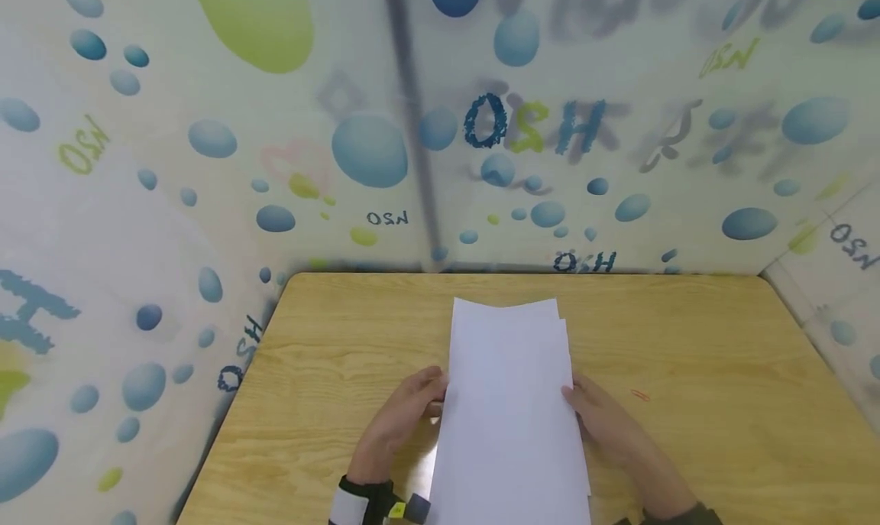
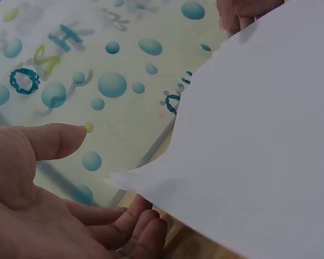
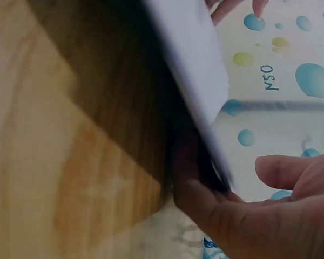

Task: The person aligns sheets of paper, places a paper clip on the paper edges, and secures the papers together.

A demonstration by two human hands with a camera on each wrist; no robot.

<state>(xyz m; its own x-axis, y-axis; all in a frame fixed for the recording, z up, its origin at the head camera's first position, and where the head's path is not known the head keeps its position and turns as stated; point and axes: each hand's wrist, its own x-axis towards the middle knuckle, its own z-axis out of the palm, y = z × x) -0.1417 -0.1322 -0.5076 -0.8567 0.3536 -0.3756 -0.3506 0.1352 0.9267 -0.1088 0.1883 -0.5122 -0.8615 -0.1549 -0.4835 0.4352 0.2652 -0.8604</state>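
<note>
Wall with bubble print stands behind a wooden table; over it, white paper sheets extend between left hand and right hand, both open, fingers touching opposite side edges; small red item at right.

The head view looks forward and down across the table, far enough back to take in the left hand, right hand and patterned wall beyond. The wrist views sit close, each angled past its own hand along the paper. Both share that wall and glimpse the opposite hand.
</note>
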